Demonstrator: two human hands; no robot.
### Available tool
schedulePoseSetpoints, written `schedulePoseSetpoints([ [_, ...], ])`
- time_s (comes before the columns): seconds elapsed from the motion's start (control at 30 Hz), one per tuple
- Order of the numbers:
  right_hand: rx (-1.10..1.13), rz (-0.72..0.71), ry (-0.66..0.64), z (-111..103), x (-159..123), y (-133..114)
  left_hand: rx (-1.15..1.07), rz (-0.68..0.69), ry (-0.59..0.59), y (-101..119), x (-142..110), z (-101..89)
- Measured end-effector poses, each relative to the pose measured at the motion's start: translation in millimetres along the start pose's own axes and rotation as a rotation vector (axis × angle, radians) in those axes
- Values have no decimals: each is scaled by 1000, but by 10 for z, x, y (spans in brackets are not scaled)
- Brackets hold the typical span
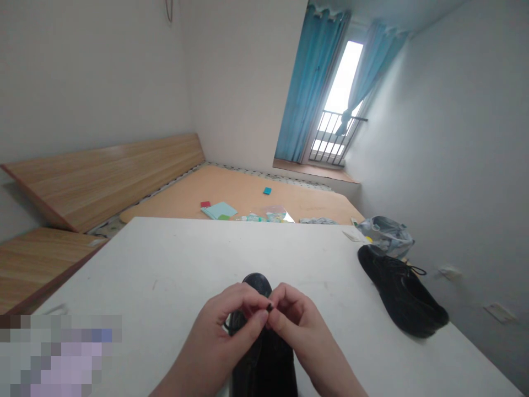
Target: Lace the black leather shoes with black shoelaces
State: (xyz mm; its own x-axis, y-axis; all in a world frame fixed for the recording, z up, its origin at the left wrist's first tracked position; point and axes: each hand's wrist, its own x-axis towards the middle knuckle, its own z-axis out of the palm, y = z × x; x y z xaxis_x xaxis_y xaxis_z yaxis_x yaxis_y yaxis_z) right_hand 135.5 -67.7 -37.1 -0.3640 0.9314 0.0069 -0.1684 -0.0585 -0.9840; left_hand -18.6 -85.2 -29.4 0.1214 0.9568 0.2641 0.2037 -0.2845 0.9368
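Note:
A black shoe [270,366] rests on the white table [165,264] right in front of me, its toe pointing away. Both hands are over its upper and hide much of the lacing. Thumb and fingers of my left hand [229,320] are pinched together on a dark shoelace [270,307]. My right hand [300,322] meets it fingertip to fingertip, also pinching the lace. Only a small dark bit shows between the fingertips, and a thin loop peeks out beside the left fingers. The matching black shoe [403,292], its lace tied, lies at the table's right side.
Behind the second shoe stands a clear plastic bag [386,234]. Beyond the table's far edge is a bed [248,184] with a light-blue booklet [220,210], a red piece [205,204] and plastic packets [273,215]. A wall borders the right side.

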Motion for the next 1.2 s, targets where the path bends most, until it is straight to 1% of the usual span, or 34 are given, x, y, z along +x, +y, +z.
schedulePoseSetpoints([
  [0.1,3,51,-51,-34,-3,-10,-100,13,-8,-12,-7,-13],
  [0.23,19,63,-92,-26,-15,-69,-144,18,-13,-40,-7,-7],
  [0.3,-16,28,-149,-15,-12,-112,-167,-4,-32,-46,2,4],
  [0.4,-145,-51,-222,-17,-19,-151,-169,-15,-41,-52,17,4],
  [0.47,-145,-71,-226,-49,-57,-162,-143,-32,-53,-68,26,-21],
  [0.53,-54,-59,-200,-111,-137,-195,-125,-90,-99,-97,30,-57],
  [0.57,-33,-68,-164,-150,-193,-233,-117,-135,-142,-114,28,-72],
  [0.6,-60,-96,-107,-190,-257,-288,-96,-183,-195,-133,23,-80],
  [0.63,-140,-148,-35,-226,-324,-359,-54,-226,-255,-151,16,-79],
  [0.67,-266,-213,41,-255,-389,-442,11,-257,-303,-168,8,-66],
  [0.7,-416,-293,88,-274,-447,-529,92,-269,-339,-183,-1,-43],
  [0.73,-572,-374,101,-285,-491,-612,180,-262,-358,-195,-10,-13],
  [0.8,-878,-524,63,-285,-528,-729,327,-215,-349,-213,-23,53],
  [0.87,-1195,-640,25,-284,-495,-752,401,-161,-324,-222,-27,102],
  [0.9,-1356,-663,27,-290,-459,-732,420,-146,-315,-224,-26,115],
  [0.93,-1504,-642,41,-303,-416,-700,429,-141,-308,-224,-23,120],
  [0.97,-1621,-582,39,-319,-372,-664,433,-146,-303,-222,-20,120],
  [1.0,-1682,-484,15,-336,-332,-635,436,-156,-300,-220,-16,117],
  [1.03,-1680,-362,-35,-350,-299,-619,441,-166,-294,-217,-12,114],
  [1.07,-1620,-236,-108,-356,-276,-619,448,-173,-290,-216,-7,112],
  [1.1,-1512,-130,-184,-351,-264,-634,456,-176,-286,-216,-2,111],
  [1.13,-1378,-59,-251,-335,-265,-661,466,-175,-284,-219,4,113],
  [1.2,-1118,-8,-320,-272,-300,-732,476,-175,-279,-227,15,119],
])
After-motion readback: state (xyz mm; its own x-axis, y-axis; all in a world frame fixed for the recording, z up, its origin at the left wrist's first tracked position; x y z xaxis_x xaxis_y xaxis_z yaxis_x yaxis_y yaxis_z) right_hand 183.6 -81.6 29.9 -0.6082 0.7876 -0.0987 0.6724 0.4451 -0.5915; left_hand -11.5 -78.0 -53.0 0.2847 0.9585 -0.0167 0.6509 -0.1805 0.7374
